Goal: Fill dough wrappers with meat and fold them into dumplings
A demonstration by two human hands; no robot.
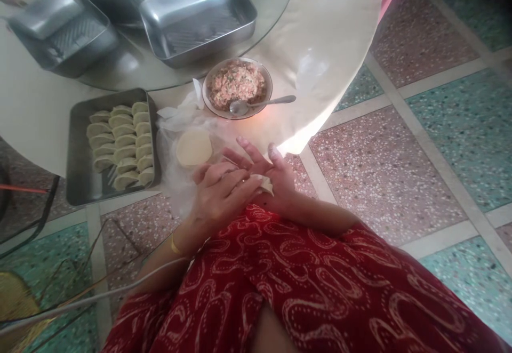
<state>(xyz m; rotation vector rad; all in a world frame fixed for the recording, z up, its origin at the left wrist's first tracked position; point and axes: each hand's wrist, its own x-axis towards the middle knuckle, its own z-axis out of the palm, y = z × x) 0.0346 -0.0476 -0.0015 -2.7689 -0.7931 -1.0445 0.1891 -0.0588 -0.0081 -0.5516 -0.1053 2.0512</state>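
Note:
A pale dumpling (266, 185), partly hidden by fingers, rests on the palm of my right hand (280, 174), whose fingers are stretched out and dusted with flour. My left hand (224, 190) lies over it from the left, its fingertips closed against the dough. Just left of the hands, round dough wrappers (194, 148) sit on a crumpled plastic bag (170, 177). Beyond them is a bowl (206, 99) of minced filling (239, 82), with a metal spoon (264, 104) laid across its rim. Folded dumplings (126, 139) stand in rows in a metal tray (78, 182).
Two deep metal pans (200, 51) (68, 65) stand on a glass turntable (276, 14) at the back. The round table's covered edge (340, 65) curves down on the right. A white cable (132, 283) crosses my left forearm at lower left.

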